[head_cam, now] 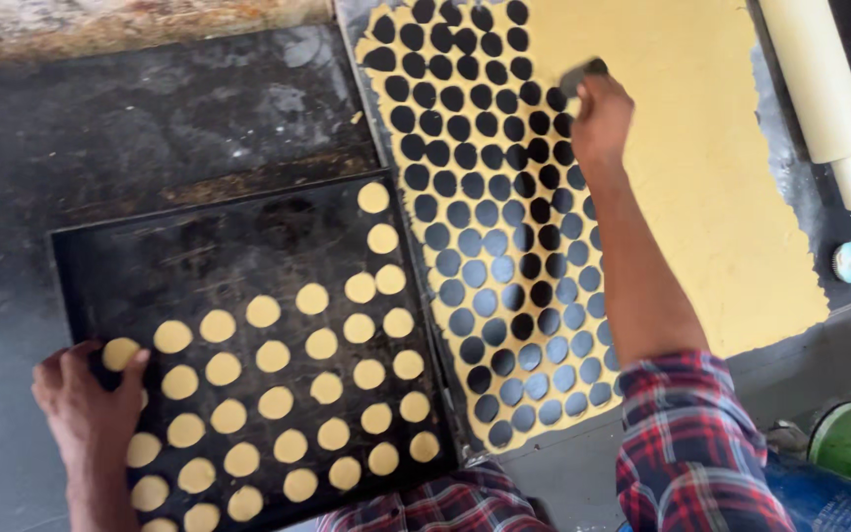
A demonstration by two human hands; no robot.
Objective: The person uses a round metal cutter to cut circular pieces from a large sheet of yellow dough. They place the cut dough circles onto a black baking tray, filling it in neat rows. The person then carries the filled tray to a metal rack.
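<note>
While your right hand (601, 116) closes around a small dark cutter (583, 75), the tool rests on the yellow dough sheet (682, 158), tilted so its top points up and to the right, away from you. The sheet's long axis runs from near you toward the far edge of the counter (130, 128). Its left half is punched with close rows of round holes showing the dark surface beneath; its right half is smooth and uncut. Your left hand (86, 399) grips the near left edge of the black baking tray (248, 212), thumb touching one dough disc (118, 353). The tray carries rows of pale round discs. A cream rolling pin (819, 84) lies beside the sheet's right edge.
</note>
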